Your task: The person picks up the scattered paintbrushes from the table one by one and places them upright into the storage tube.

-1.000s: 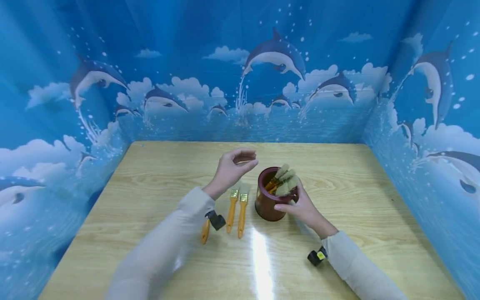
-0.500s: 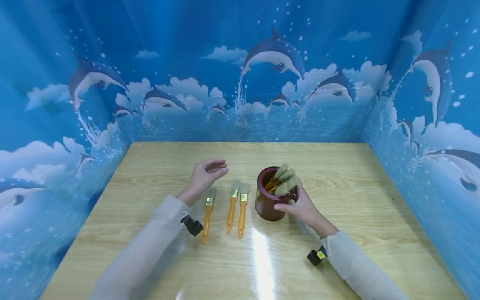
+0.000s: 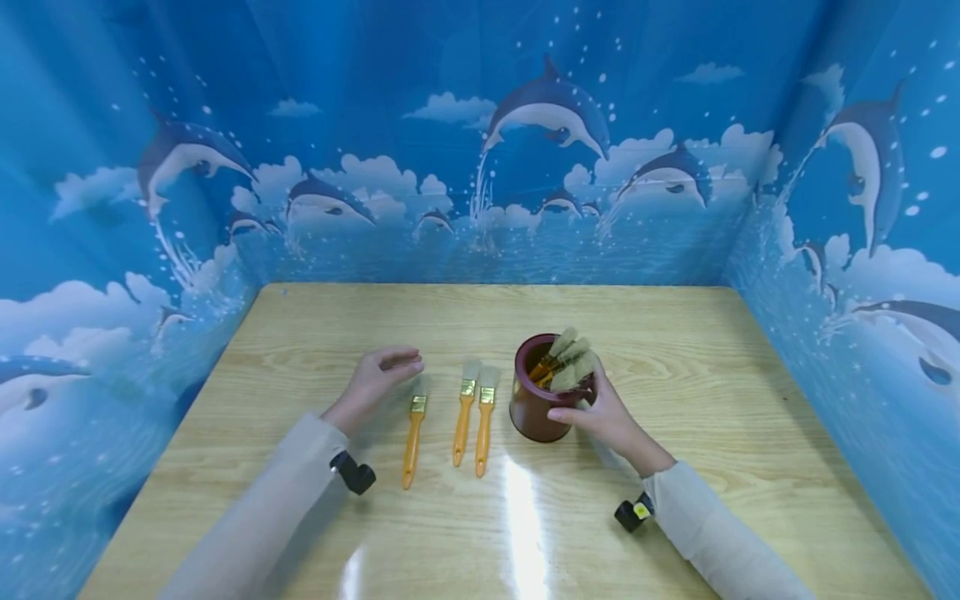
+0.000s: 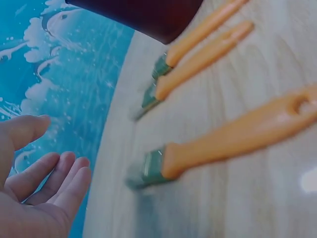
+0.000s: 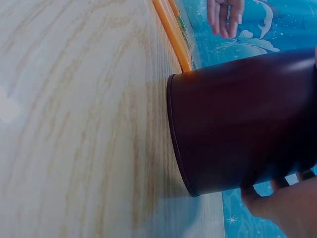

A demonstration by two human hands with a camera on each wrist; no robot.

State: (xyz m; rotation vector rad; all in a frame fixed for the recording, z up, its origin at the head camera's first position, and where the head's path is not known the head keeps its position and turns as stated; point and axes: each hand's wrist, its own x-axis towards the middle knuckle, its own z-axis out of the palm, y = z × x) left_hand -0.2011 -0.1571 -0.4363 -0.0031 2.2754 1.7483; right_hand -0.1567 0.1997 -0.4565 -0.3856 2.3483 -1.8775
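Three paintbrushes with orange handles and pale bristles lie on the table. The leftmost paintbrush [image 3: 412, 442] is apart from the middle paintbrush [image 3: 462, 425] and the right paintbrush [image 3: 483, 433]. My left hand [image 3: 372, 385] hovers just left of the leftmost one's bristles, holding nothing; in the left wrist view its fingers [image 4: 74, 191] are loosely bent. A dark red cylindrical pot [image 3: 534, 421] stands upright right of the brushes. My right hand [image 3: 613, 423] grips its right side, thumb in front. Several paintbrushes [image 3: 573, 367] stand in the pot, bristles up, leaning right.
The light wood-grain table [image 3: 675, 367] reflects a bright glare in front of the pot. Blue curtains [image 3: 420, 192] printed with dolphins and clouds enclose its back and sides. Each wrist carries a small black camera [image 3: 354, 473].
My left hand has moved left and slightly toward me, from near the pot to beside the leftmost paintbrush, uncovering that brush. My right hand and the pot have stayed in place.
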